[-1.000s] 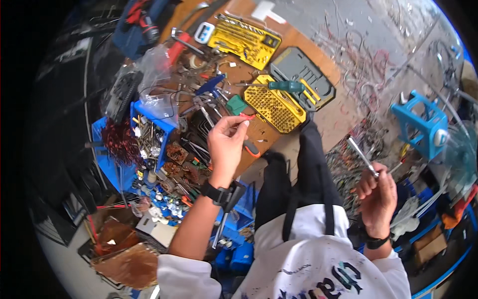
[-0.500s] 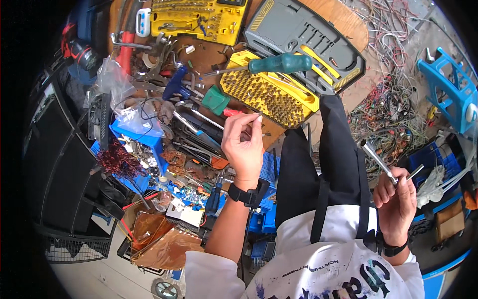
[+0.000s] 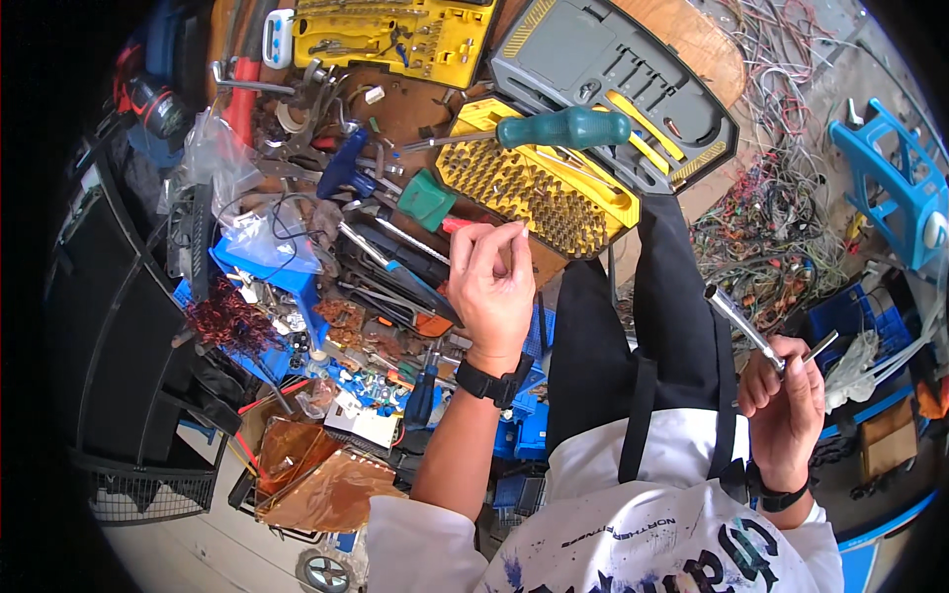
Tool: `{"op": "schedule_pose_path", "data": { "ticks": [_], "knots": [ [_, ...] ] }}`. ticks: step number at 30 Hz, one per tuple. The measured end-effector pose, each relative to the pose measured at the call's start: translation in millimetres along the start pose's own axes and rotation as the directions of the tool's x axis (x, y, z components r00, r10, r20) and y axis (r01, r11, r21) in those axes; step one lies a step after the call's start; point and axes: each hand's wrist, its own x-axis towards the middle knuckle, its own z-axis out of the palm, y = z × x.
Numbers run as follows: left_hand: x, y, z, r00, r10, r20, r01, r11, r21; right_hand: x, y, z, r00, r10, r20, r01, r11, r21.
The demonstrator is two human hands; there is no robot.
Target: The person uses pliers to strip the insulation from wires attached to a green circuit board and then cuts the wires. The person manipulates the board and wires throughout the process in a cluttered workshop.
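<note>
My left hand (image 3: 492, 296) is closed in a pinch at the near edge of the yellow bit tray (image 3: 476, 113). Whatever its fingertips hold is too small to make out. Rows of brass-coloured screwdriver bits (image 3: 568, 212) stand in that tray. Its grey lid (image 3: 583, 54) lies open behind. Across the tray's far side rests a screwdriver with a green handle (image 3: 563, 128). Lower right, my right hand (image 3: 788, 405) grips a chrome socket wrench (image 3: 739, 324) with a thin crossbar. The wrench's socket end points up and left, apart from the tray.
Loose tools crowd the left, among them a blue-handled tool (image 3: 346, 168), a green-handled one (image 3: 427, 201) and a dark blue screwdriver (image 3: 422, 393). A yellow drill-bit case (image 3: 435, 40) lies at the back. Tangled wires (image 3: 761, 217) and a blue plastic stool (image 3: 895, 188) are at right.
My left hand has shifted slightly right, its fingertips still at the bit tray's edge. The socket wrench in my right hand has moved slightly left.
</note>
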Motion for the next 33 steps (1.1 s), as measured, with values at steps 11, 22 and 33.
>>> {"op": "schedule_pose_path", "data": {
  "ticks": [11, 22, 33],
  "knots": [
    [0.2, -1.4, -1.9, 1.000, 0.018, -0.013, -0.017, 0.997, 0.070, 0.0, 1.0, -0.2, 1.000, 0.018, 0.009, -0.017, 1.000, -0.022],
    [-1.9, 0.7, -1.1, 1.000, 0.010, -0.007, -0.009, 0.999, 0.046, -1.2, 4.2, -2.0, 1.000, 0.002, 0.029, -0.001, 0.999, -0.034],
    [5.2, 2.9, -5.1, 0.990, 0.126, 0.063, -0.135, 0.975, 0.174, -2.0, 3.5, -0.8, 1.000, 0.008, 0.030, -0.006, 0.998, -0.070]
  ]
}}
